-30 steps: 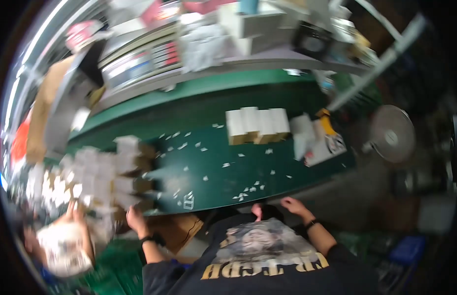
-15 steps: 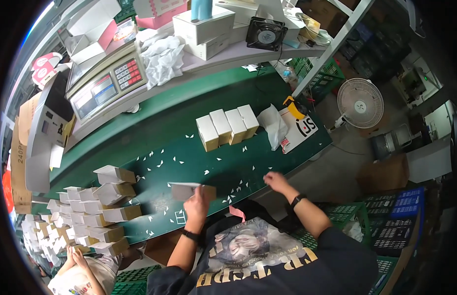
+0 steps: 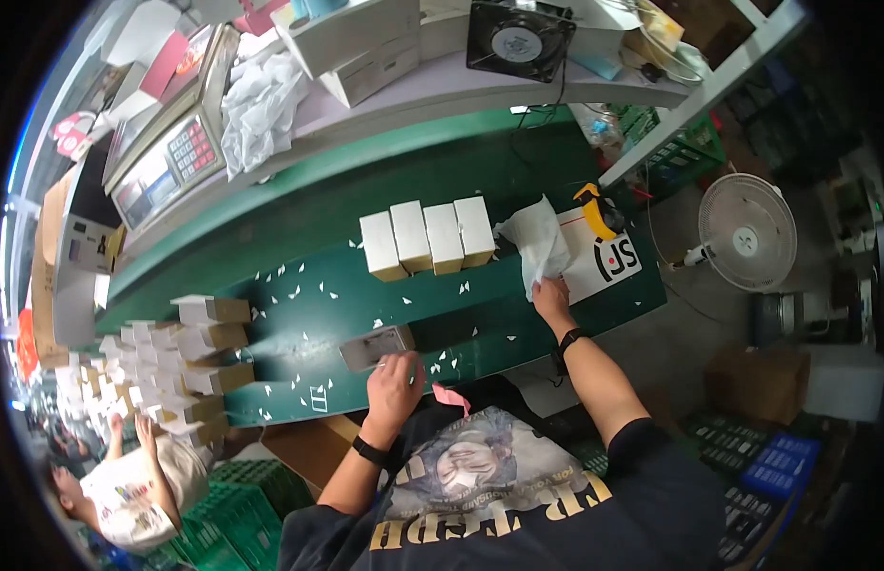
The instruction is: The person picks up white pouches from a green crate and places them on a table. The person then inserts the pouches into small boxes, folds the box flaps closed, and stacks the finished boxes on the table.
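My right hand (image 3: 551,295) grips the near end of a crumpled white plastic bag (image 3: 540,243) at the right of the green table. Just in front of my body, my left hand (image 3: 395,385) has its fingers curled at the near edge of a small open box (image 3: 377,348). The box is tilted and its grey inside faces up. Whether those fingers pinch anything is hidden. Beyond it, several white-topped boxes (image 3: 427,236) stand in a row. Small white paper scraps (image 3: 442,364) lie scattered about the table.
Many open boxes (image 3: 208,343) are stacked at the left, where a co-worker (image 3: 147,476) sits. A yellow tape dispenser (image 3: 602,211) rests on a white printed sheet (image 3: 604,262). Above the table, a shelf bears a scale (image 3: 166,171) and a black fan (image 3: 518,43). A standing fan (image 3: 746,233) is at right.
My right hand has moved forward from the table edge and taken hold of the plastic bag. My left hand has shifted to the box's near edge, and the box has tipped. The view has turned.
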Available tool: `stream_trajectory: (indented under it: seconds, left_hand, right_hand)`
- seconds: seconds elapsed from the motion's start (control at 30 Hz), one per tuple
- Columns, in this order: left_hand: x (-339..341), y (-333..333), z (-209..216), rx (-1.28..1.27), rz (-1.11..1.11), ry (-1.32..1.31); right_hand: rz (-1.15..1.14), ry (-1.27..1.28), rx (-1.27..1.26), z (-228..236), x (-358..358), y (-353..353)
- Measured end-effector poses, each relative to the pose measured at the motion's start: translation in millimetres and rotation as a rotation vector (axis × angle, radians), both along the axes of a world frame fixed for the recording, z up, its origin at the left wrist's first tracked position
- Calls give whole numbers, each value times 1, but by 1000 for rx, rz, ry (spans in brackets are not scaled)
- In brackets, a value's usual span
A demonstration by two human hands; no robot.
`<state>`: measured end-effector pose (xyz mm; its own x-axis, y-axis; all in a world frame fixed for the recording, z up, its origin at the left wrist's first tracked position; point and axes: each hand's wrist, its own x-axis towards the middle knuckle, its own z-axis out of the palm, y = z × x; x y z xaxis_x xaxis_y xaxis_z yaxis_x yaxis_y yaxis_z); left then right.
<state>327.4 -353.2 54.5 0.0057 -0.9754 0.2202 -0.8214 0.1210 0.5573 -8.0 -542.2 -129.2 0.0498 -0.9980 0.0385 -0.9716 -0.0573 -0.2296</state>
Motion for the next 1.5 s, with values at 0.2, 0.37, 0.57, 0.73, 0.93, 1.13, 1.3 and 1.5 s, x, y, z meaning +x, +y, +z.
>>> stream_trajectory:
  seconds: [0.2, 0.37, 0.57, 0.73, 0.93, 1.13, 1.3, 1.5]
  left_hand:
    - [-63, -48, -16, 253, -281, 169]
    - [-118, -82, -14, 135, -183, 36]
    - [-106, -81, -32, 318, -413, -110]
    - [-88, -85, -19, 269, -385, 260]
    - [-81, -82, -17, 281, -275, 398]
    - [-82, -78, -23, 236, -342, 372]
    - [-76, -63, -27, 271, -217, 418]
    - [-71, -51, -20, 355, -59, 431]
  right_hand:
    - [197, -342, 4, 43, 6, 24]
    - [193, -764, 432, 135, 32, 66]
    - [235, -807, 291, 126, 42, 82]
    - [282, -862, 257, 150, 46, 72]
    - [687, -747, 101, 159, 41, 80]
    - [777, 61, 443, 164, 52, 54]
    - [741, 208, 346, 198, 3, 49]
    - [749, -123, 96, 224, -18, 62]
